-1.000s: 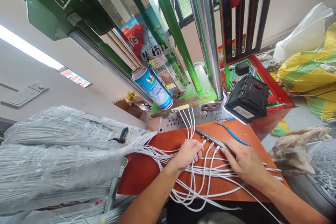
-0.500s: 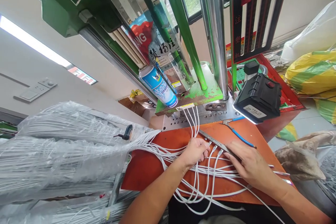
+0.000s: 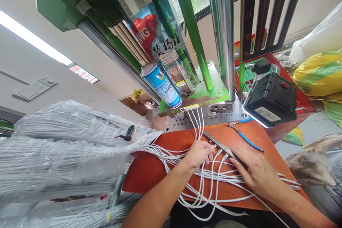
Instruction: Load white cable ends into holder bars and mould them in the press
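On the orange work surface (image 3: 171, 139), my left hand (image 3: 201, 154) is closed in a pinch on a white cable end beside a flat metal bar (image 3: 217, 143). My right hand (image 3: 252, 167) grips the near right end of this bar, fingers wrapped round it. White cables with metal connectors (image 3: 223, 157) sit along the bar's lower edge, between my hands, and their cords loop down towards me. More white cables (image 3: 197, 123) run from under the green machine plate (image 3: 219, 94). A loose bundle of cables (image 3: 157, 151) passes beneath my left hand.
Blue-handled pliers (image 3: 247, 138) lie behind my right hand. A blue and white spray can (image 3: 161, 85) stands on the machine plate. At the right is a black lamp (image 3: 269, 99). Plastic-wrapped cable bundles (image 3: 61, 164) fill the left side.
The view has shifted slightly. Both hands keep nearly the same places at the bar, with the left fingers still pinching at a cable end.
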`<state>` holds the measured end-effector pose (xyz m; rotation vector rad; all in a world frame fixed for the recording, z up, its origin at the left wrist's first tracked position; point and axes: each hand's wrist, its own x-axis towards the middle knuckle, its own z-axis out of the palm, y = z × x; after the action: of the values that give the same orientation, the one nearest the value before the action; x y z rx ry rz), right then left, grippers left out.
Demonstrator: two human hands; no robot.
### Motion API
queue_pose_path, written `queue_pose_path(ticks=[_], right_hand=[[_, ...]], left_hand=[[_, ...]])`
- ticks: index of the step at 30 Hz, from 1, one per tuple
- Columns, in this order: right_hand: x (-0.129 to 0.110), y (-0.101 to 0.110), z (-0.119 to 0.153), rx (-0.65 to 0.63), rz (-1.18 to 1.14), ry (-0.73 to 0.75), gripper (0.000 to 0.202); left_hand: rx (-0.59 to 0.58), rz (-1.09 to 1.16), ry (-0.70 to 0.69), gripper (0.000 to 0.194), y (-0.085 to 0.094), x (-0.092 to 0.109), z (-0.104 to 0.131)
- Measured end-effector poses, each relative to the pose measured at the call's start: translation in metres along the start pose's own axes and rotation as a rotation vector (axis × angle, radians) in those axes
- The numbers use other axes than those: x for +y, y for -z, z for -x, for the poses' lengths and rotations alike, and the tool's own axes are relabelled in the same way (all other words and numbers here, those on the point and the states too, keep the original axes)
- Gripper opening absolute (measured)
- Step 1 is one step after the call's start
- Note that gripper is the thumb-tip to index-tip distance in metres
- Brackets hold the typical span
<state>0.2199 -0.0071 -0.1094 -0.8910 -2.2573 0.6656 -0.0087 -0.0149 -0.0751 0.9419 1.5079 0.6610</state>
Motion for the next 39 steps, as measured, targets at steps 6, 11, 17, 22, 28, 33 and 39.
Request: queue_pose_path(ticks=[6, 11, 17, 22, 28, 33, 39], right_hand=[[0.003, 0.001, 0.001, -0.035, -0.071, -0.006, 0.019], [0.005, -0.002, 0.0, 0.16, -0.041, -0.12, 0.02], [0.005, -0.004, 0.001, 0.132, 0.003, -0.095, 0.019], [0.008, -0.006, 0.003, 0.131, 0.045, -0.064, 0.019], [0.007, -0.005, 0.005, 0.102, 0.049, -0.045, 0.019], [0.005, -0.002, 0.003, 0.066, 0.013, -0.039, 0.019], [0.004, 0.0, 0.004, -0.011, -0.077, -0.05, 0.016]], left_hand=[[-0.019, 0.064, 0.032, 0.044, 0.001, 0.003, -0.005], [-0.19, 0.24, 0.066, 0.051, 0.021, 0.0, 0.017], [-0.053, 0.29, 0.05, 0.049, 0.037, -0.014, 0.037], [0.057, 0.179, 0.007, 0.039, 0.033, -0.004, 0.017], [0.022, 0.131, 0.037, 0.029, 0.03, -0.001, 0.01], [0.018, 0.116, 0.026, 0.029, 0.03, -0.002, 0.009], [0.008, 0.12, 0.017, 0.033, 0.029, -0.002, 0.011]])
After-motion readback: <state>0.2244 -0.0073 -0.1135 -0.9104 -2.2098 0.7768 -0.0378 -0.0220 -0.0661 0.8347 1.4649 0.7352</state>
